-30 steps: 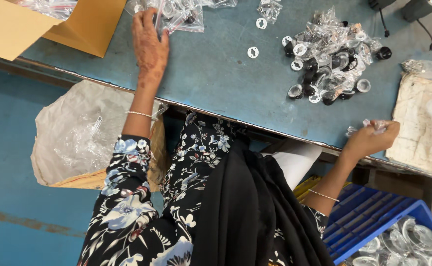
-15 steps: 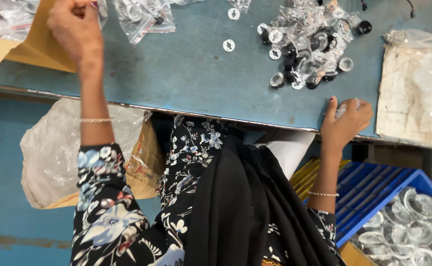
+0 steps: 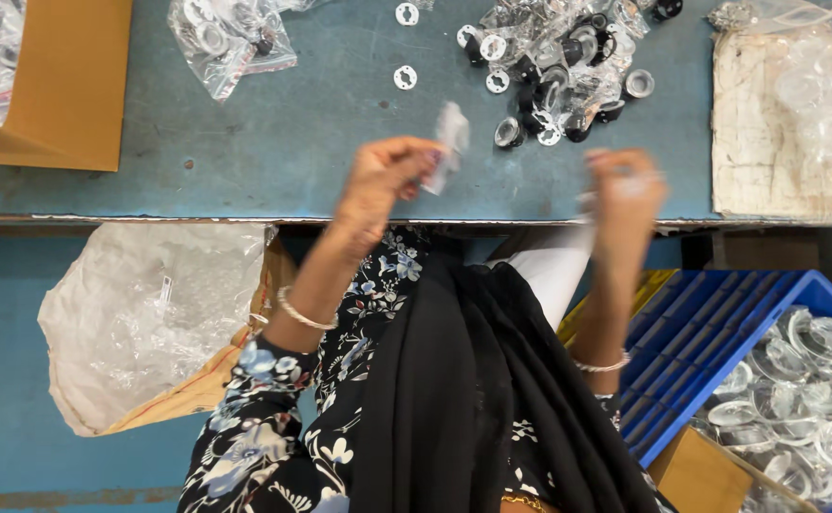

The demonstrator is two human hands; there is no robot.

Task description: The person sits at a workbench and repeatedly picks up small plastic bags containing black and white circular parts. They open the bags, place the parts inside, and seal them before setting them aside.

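Two hands are raised over the near edge of the blue surface [image 3: 245,142], both motion-blurred. Left hand [image 3: 383,180] is curled, fingers pinched on a small clear plastic bag [image 3: 451,142]; bag sticks up and away from the fingertips, long axis roughly upright w/ a slight tilt, hanging above the surface, not resting on it. Right hand [image 3: 625,185] is just to the right of it, fingers bent round something small and pale, too blurred to tell what, or how tight the grip is. Bag lies between the two hands but closer to the left, which already has it; the right hand is near, w/ a gap left between it and the bag. Beyond both hands, approx. straight ahead, sits a heap of small black and silver round parts [image 3: 554,71], mixed w/ clear wrappers, plus a few loose white washers [image 3: 405,76]. Further left: a filled clear bag of parts [image 3: 231,38] and a brown cardboard sheet [image 3: 65,85]. Below the surface at right, a blue crate [image 3: 710,332] holds clear round lids.
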